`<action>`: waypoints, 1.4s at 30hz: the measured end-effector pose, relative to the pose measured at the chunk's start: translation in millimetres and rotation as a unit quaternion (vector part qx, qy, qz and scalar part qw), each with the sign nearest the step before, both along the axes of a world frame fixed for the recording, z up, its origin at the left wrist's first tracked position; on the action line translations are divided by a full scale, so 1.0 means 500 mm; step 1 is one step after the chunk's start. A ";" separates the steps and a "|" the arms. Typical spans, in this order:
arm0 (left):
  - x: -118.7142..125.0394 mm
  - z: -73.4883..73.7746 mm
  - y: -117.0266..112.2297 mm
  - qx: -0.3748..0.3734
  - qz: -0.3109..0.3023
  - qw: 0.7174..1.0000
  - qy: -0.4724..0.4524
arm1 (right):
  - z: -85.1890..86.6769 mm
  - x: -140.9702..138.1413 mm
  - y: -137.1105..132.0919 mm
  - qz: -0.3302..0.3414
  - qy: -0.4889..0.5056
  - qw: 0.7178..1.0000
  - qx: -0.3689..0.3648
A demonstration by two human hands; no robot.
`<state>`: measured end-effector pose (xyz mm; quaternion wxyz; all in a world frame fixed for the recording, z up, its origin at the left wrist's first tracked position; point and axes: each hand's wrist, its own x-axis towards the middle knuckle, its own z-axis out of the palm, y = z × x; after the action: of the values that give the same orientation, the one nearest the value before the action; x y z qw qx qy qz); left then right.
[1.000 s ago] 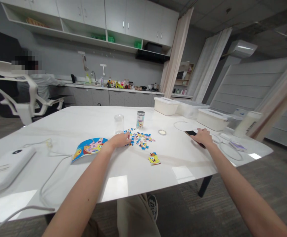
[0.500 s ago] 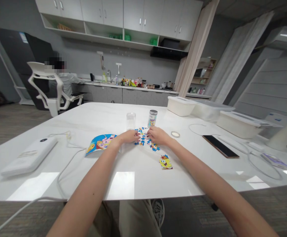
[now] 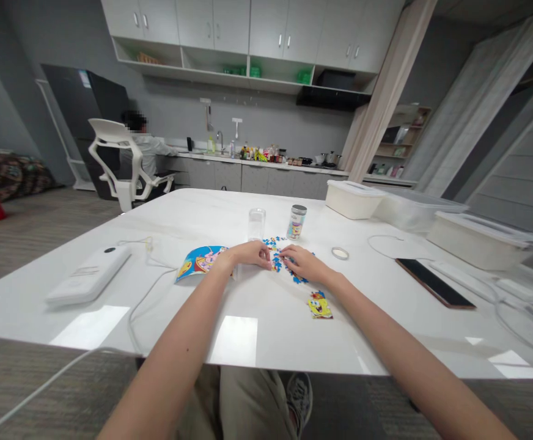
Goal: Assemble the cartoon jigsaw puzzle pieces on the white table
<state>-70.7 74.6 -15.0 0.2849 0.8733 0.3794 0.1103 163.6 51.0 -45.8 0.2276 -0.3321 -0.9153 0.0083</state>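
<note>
Loose blue jigsaw puzzle pieces [image 3: 276, 261] lie scattered in the middle of the white table [image 3: 165, 220]. My left hand [image 3: 253, 252] rests at their left side with its fingers curled together; whatever is in them is hidden. On the right, my right hand [image 3: 307, 263] reaches over the pieces, fingers apart and their tips touching the pile. A small joined section of puzzle [image 3: 320, 307] with a yellow cartoon face lies nearer to me. Beside my left forearm is a curved picture sheet [image 3: 197, 261]. Behind the pieces stand a clear jar [image 3: 256, 223] and a printed canister [image 3: 296, 222].
A round lid [image 3: 340, 253] lies right of the pieces. Farther right are a black phone [image 3: 434, 283], cables and lidded white bins [image 3: 353, 200]. At left sits a white power bank [image 3: 90, 275] with a cable. A person [image 3: 150, 153] sits in a chair beyond the table.
The view has swung left, so everything sits farther right in the picture. My right hand's fingers have spread a little over the pieces; my left hand stays beside them.
</note>
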 end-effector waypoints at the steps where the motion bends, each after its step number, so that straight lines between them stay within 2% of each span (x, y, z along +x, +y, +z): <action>1: 0.001 -0.003 0.002 -0.003 -0.001 1.000 -0.002 | 0.001 0.001 0.000 0.002 0.008 1.000 -0.004; 7: 0.007 -0.014 0.007 -0.013 0.003 1.000 -0.009 | 0.011 0.010 -0.004 -0.012 0.027 0.999 -0.019; 16: 0.010 -0.009 -0.003 -0.013 0.004 1.000 -0.008 | 0.011 0.012 -0.005 -0.076 0.021 0.997 -0.010; 23: 0.018 -0.012 -0.001 0.023 0.038 0.999 -0.014 | 0.008 0.009 -0.001 -0.026 0.031 0.999 -0.015; 31: 0.023 -0.006 -0.004 0.012 0.022 0.999 -0.034 | 0.008 0.008 -0.004 -0.006 0.041 0.999 -0.002; 39: 0.038 -0.002 -0.010 -0.021 0.012 0.996 -0.090 | 0.018 0.000 -0.011 0.006 0.051 0.999 0.007; 42: 0.046 0.002 -0.015 -0.001 0.020 0.990 -0.137 | 0.023 -0.002 -0.014 0.006 0.057 0.998 0.014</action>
<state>-47.7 67.1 -13.9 0.3331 0.8419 0.3542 0.2342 162.5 43.8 -34.2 0.2843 -0.3224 -0.9028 0.0163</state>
